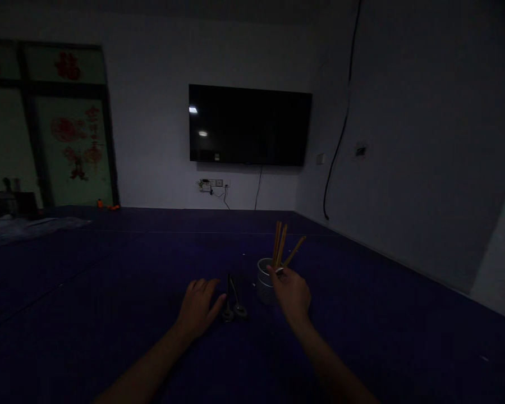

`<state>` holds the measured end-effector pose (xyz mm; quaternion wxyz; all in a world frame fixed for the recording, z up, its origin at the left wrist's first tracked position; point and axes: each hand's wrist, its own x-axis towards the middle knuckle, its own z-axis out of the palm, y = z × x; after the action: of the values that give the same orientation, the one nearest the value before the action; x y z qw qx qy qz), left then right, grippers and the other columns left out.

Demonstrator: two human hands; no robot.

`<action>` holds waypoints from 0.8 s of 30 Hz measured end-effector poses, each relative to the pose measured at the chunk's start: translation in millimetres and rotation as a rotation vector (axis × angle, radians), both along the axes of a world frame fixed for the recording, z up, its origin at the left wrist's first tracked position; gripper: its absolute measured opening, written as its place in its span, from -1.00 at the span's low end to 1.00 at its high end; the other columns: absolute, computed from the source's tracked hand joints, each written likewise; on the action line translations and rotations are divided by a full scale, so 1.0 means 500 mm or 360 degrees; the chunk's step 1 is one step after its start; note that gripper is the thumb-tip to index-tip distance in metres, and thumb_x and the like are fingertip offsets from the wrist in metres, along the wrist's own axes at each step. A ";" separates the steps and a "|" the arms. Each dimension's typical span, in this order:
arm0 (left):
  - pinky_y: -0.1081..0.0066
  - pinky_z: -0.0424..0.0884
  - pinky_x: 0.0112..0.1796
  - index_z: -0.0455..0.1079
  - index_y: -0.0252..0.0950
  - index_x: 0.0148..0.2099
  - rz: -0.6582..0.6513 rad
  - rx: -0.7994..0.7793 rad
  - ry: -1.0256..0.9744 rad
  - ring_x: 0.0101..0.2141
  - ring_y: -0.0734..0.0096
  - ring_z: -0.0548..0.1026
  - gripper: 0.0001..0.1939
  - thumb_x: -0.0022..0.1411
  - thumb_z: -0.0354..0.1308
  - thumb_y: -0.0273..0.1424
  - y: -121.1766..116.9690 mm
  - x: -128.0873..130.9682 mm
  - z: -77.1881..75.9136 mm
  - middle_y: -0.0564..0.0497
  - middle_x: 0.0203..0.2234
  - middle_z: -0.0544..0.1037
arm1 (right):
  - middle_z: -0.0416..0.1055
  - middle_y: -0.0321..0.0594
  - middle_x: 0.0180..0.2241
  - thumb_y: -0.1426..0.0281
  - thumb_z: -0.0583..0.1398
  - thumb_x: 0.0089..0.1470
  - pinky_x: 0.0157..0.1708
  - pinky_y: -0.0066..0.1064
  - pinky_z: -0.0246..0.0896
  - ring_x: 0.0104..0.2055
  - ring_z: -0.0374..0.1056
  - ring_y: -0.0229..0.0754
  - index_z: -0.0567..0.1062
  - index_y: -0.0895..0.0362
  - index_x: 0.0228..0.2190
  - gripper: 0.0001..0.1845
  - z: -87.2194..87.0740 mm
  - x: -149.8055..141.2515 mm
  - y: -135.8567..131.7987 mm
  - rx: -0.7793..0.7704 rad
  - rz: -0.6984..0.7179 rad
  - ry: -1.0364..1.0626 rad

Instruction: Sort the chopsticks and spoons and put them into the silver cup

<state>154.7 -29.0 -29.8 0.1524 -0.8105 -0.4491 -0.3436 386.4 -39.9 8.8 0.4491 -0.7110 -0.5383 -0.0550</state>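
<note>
A grey cylindrical cup (265,286) stands on the dark blue floor covering in front of me. Several wooden chopsticks (281,246) rise above its rim, some near upright and one leaning right. My right hand (293,294) is closed at the cup's right rim, its thumb and fingers pinched around the lower visible part of the chopsticks. Their lower ends are hidden by the hand and cup. My left hand (198,308) holds nothing, fingers apart and low over the floor. Just right of its thumb lie two metal spoons (239,310), bowls toward me.
A large television (250,125) hangs on the far wall, with sockets and cables below. A black cable (339,143) runs down the right wall. Clear plastic sheeting (29,227) and a dark box (10,203) lie at the left. Small orange items (108,206) sit by the door.
</note>
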 end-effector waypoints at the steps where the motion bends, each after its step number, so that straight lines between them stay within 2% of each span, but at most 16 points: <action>1: 0.24 0.27 -0.15 0.34 -0.27 -0.03 0.0002 0.0004 -0.0006 -0.25 0.28 0.42 -0.62 0.31 -0.15 -0.17 0.000 0.000 0.000 -0.06 -0.33 0.51 | 0.51 -0.13 -0.53 0.00 0.04 0.10 -0.56 -0.41 -0.01 -0.46 0.43 -0.10 0.56 0.04 -0.48 -0.53 0.000 0.000 0.000 -0.0005 -0.0009 -0.0033; 9: 0.25 0.27 -0.16 0.34 -0.28 -0.04 0.0015 0.0015 0.0002 -0.25 0.28 0.42 -0.62 0.31 -0.16 -0.18 0.000 -0.001 0.000 -0.05 -0.35 0.51 | 0.52 -0.08 -0.50 -0.05 -0.01 0.12 -0.57 -0.39 -0.01 -0.44 0.44 -0.03 0.57 0.06 -0.40 -0.45 0.001 -0.004 0.002 -0.0133 0.0008 -0.0039; 16: 0.23 0.27 -0.16 0.34 -0.30 -0.04 0.0029 -0.0011 0.0025 -0.25 0.26 0.42 -0.61 0.32 -0.16 -0.18 0.002 -0.001 -0.004 -0.08 -0.34 0.51 | 0.53 -0.05 -0.47 -0.04 -0.06 0.15 -0.54 -0.38 0.02 -0.40 0.45 0.00 0.57 0.08 -0.40 -0.42 0.005 -0.006 -0.001 -0.0218 0.0032 -0.0063; 24: 0.23 0.27 -0.16 0.34 -0.27 -0.03 0.0022 -0.0016 0.0024 -0.24 0.26 0.43 -0.59 0.32 -0.17 -0.15 0.004 -0.001 -0.007 -0.07 -0.33 0.52 | 0.53 0.02 -0.40 0.01 -0.14 0.21 -0.49 -0.37 0.11 -0.36 0.47 0.00 0.56 0.12 -0.30 -0.38 0.007 -0.002 -0.001 -0.0346 0.0006 -0.0190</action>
<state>154.2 -27.2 -33.2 0.1542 -0.8107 -0.4553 -0.3341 385.3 -40.3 12.4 0.3366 -0.7499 -0.5682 -0.0375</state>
